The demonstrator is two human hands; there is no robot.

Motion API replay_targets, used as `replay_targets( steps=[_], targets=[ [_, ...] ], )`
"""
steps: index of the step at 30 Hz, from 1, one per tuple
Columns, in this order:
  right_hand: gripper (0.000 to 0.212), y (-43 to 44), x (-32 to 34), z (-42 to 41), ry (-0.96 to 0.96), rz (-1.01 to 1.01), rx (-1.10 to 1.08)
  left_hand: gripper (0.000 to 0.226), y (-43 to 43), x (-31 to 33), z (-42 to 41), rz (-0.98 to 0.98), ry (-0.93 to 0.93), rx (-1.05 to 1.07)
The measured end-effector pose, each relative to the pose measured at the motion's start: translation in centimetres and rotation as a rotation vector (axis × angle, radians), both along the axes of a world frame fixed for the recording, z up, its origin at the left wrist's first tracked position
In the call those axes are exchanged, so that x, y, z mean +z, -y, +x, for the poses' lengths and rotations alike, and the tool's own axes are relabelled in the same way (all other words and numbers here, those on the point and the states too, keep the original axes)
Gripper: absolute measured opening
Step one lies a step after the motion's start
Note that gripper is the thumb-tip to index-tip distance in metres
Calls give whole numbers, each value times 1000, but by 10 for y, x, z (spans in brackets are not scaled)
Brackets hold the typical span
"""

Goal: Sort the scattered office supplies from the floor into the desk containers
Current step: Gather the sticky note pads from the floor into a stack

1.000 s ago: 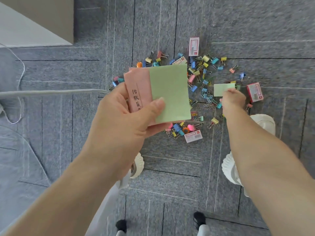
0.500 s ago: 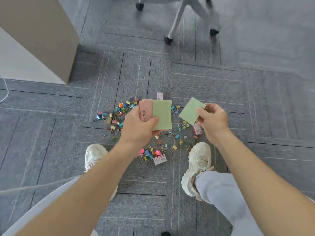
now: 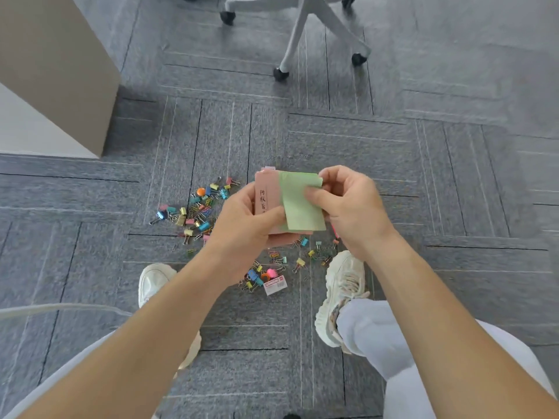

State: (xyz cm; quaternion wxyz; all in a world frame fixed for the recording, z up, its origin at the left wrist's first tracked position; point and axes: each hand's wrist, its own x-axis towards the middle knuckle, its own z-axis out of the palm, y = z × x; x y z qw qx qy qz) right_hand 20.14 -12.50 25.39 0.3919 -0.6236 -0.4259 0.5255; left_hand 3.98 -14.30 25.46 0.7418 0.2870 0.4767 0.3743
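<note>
Your left hand (image 3: 242,219) has its grip curled round a pink paper pad (image 3: 263,189) with a green sticky note (image 3: 302,210) on top, held above the grey carpet floor (image 3: 393,164). Your right hand (image 3: 354,207) pinches the note's curling upper right corner. Coloured binder clips (image 3: 196,210) lie scattered on the floor below, and a small white box (image 3: 275,285) sits between your shoes (image 3: 341,285).

I see green notes (image 3: 302,207) lying over pink pad (image 3: 266,189). Pad has dark characters down left side. Green top right corner curls. Stack held above floor: left hand (image 3: 245,225) grips lower left, right hand (image 3: 351,207) pinches green's right edge. Coloured binder clips (image 3: 196,210) scattered on carpet (image 3: 393,164) below and left of stack. Small white-and-red box (image 3: 275,286) lies flat at their near edge.
</note>
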Motion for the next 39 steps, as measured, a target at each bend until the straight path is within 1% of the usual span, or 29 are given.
replay_targets(
  steps=[1, 4, 6, 8, 10, 14, 17, 19, 21, 22, 23, 27, 30, 32, 34, 36, 39],
  targets=[
    [26, -2, 1, 2, 16, -3, 7, 34, -1, 1, -1, -16, 36, -11],
    [26, -8, 4, 6, 27, -13, 44, 51, -5, -1, -7, -101, 166, -45],
    [28, -11, 3, 6, 59, -15, 83, 52, -6, -2, -11, -138, 223, -58],
    [32, -11, 0, 6, 156, -7, 131, 51, -8, -3, -13, -183, 224, -34],
    [35, -11, -1, 8, 241, -2, 168, 51, -8, -4, -12, -208, 185, -13],
    [35, -13, -2, 11, 262, 35, 151, 48, -6, -6, -11, -161, 128, -13],
    [29, -13, -2, 8, 186, 26, 89, 51, -6, -10, -10, -170, 100, 23],
    [22, -12, -3, 6, 104, -61, 55, 50, -7, -12, -9, -170, 90, 45],
    [15, -11, -3, 6, 64, -147, 78, 49, -8, -12, -10, -163, 70, 43],
    [11, -11, -3, 6, 44, -159, 93, 49, -8, -12, -11, -159, 61, 34],
    [9, -11, -2, 5, 29, -148, 101, 48, -9, -12, -12, -156, 58, 27],
    [13, -13, 5, 3, -30, -79, 85, 38, -12, -6, -16, -120, 73, 15],
    [10, -12, 15, -3, -114, -83, 44, 35, -11, 5, -18, -52, 22, 17],
    [12, -10, 29, -10, -158, -81, 63, 35, -9, 18, -22, -13, 6, 65],
    [14, -10, 51, -18, -156, -39, 115, 34, -6, 41, -29, 49, -13, 95],
    [11, -7, 83, -27, -156, 37, 124, 34, -2, 73, -37, 121, -31, 95],
    [14, 4, 144, -53, -156, 166, 142, 38, 15, 133, -61, 213, -58, 114]
  ],
)
